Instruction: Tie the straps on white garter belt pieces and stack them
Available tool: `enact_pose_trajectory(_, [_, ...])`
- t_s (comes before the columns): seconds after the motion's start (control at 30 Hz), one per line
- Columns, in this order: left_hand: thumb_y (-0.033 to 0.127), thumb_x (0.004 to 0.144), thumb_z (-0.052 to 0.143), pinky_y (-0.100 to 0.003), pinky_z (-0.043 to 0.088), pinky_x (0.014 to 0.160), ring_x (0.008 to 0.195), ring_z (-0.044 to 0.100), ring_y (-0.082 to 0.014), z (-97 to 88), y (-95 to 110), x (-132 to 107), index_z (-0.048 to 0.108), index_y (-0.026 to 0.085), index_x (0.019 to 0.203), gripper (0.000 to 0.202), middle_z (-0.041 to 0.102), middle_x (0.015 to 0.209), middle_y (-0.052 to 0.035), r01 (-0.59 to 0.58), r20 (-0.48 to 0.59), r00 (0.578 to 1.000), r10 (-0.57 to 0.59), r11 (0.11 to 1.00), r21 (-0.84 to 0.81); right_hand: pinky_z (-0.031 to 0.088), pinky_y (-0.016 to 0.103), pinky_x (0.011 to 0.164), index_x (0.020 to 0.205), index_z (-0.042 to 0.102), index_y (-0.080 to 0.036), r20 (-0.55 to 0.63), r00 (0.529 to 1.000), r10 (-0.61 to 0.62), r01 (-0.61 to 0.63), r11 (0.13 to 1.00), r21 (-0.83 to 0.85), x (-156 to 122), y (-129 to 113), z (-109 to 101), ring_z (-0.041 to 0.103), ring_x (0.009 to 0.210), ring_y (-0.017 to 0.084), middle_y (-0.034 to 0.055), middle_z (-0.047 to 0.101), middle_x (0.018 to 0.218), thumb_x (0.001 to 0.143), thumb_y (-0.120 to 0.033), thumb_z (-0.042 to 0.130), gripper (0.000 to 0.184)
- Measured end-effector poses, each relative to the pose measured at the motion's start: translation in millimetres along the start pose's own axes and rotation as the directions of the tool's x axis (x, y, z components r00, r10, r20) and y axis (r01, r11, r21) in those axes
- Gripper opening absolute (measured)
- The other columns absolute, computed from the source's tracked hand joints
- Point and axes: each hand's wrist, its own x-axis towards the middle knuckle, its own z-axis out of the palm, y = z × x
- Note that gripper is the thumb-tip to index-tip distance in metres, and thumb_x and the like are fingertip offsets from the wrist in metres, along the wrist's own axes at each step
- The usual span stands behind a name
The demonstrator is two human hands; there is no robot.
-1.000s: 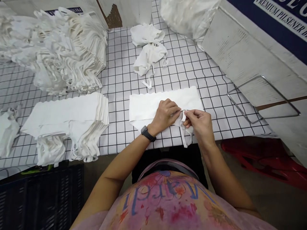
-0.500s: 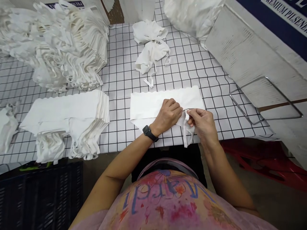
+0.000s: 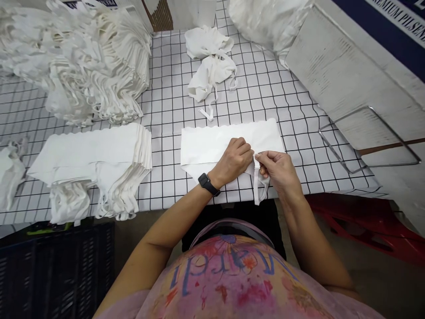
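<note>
A white bra-like garment with a scalloped upper edge lies flat on the table before me. My left hand rests on it with curled fingers, its fingertips close to a white strap; what those fingers pinch is hidden. My right hand is closed, thumb and forefinger pinching the upper end of the strap near its slider. Below the fingers the strap hangs in a loop at the table's front edge.
At left lies a neat stack of similar garments, with a large heap behind it. Crumpled white pieces lie ahead on the checked tablecloth. A carton with a bent metal wire frame stands at right.
My right hand has shifted slightly left towards my left hand, with the strap end in its fingers. The left hand stays nearly in place.
</note>
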Motion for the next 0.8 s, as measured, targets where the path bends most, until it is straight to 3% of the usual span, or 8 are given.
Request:
enact_pose_trajectory(0.4, [0.015, 0.104, 0.047, -0.040, 0.047, 0.080, 0.087, 0.054, -0.0222, 1.9, -0.5, -0.1, 0.060, 0.018, 0.075, 0.032, 0.064, 0.082, -0.0072, -0.057, 0.032, 0.998, 0.054, 0.995, 0.083, 0.028, 0.020, 0.039, 0.064, 0.064, -0.016, 0.049, 0.997, 0.061, -0.062, 0.998, 0.027, -2.2, -0.1, -2.0, 0.040, 0.042, 0.006, -0.0028, 0.051, 0.047, 0.071, -0.041, 0.086, 0.034])
enact_pose_trajectory(0.6, [0.013, 0.103, 0.047, -0.040, 0.044, 0.080, 0.088, 0.054, -0.0224, 2.7, -0.3, -0.1, 0.063, 0.016, 0.078, 0.030, 0.065, 0.084, -0.0081, -0.049, 0.032, 0.998, 0.046, 0.991, 0.125, 0.022, 0.020, 0.039, 0.088, 0.066, -0.016, 0.096, 0.992, 0.084, -0.093, 0.992, 0.090, -18.3, 4.1, -7.7, 0.034, 0.039, 0.004, 0.0006, 0.066, 0.061, 0.073, -0.046, 0.082, 0.038])
enact_pose_trajectory(0.7, [0.011, 0.101, 0.047, -0.040, 0.044, 0.083, 0.091, 0.054, -0.0230, 2.6, 0.7, 2.1, 0.064, 0.016, 0.079, 0.028, 0.066, 0.088, -0.0091, -0.021, 0.073, 0.997, 0.013, 0.992, 0.123, 0.031, 0.021, 0.044, 0.099, 0.068, -0.015, 0.078, 0.996, 0.043, -0.039, 0.998, -0.056, -43.2, 11.5, -24.7, 0.040, 0.043, 0.006, 0.0016, 0.069, 0.065, 0.079, -0.049, 0.078, 0.040])
enact_pose_trajectory(0.8, [0.011, 0.097, 0.051, -0.039, 0.046, 0.083, 0.094, 0.055, -0.0239, -4.1, 1.9, 2.2, 0.067, 0.015, 0.086, 0.021, 0.067, 0.095, -0.0097, 0.029, 0.116, 0.993, -0.035, 0.998, 0.057, 0.045, 0.025, 0.057, 0.099, 0.074, -0.017, 0.046, 0.996, -0.073, 0.085, 0.922, -0.379, -74.8, 23.3, -46.8, 0.059, 0.057, 0.013, 0.0031, 0.071, 0.072, 0.087, -0.049, 0.071, 0.035])
